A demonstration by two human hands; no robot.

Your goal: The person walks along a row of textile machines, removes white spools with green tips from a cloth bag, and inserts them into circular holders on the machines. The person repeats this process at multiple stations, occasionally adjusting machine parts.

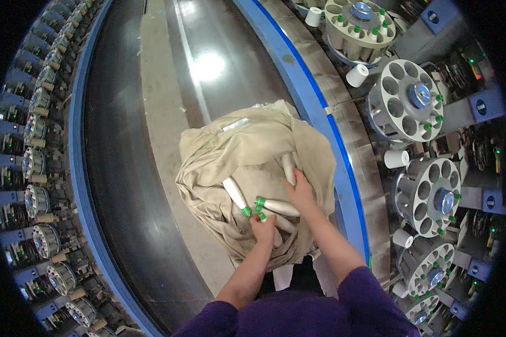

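I look down an aisle between two machine rows. Near me, a beige cloth bag (pixel 247 151) hangs open, holding white bobbins with green tips (pixel 276 206). My left hand (pixel 262 228) closes around one bobbin; my right hand (pixel 301 191) grips another. Round grey bobbin magazines (pixel 406 101) line the right.

The beige cloth bag (pixel 253 163) folds over itself, so most of what lies inside is hidden; only parts of a few white bobbins (pixel 278 206) show. The left hand (pixel 262 229) has its fingertips buried among them, and its grip cannot be told. The right hand (pixel 301 191) covers the lower end of one bobbin. The round bobbin holders (pixel 407 101) are partly cut off at the dark rim, and the small machine parts on the left (pixel 36 163) are too small to make out.
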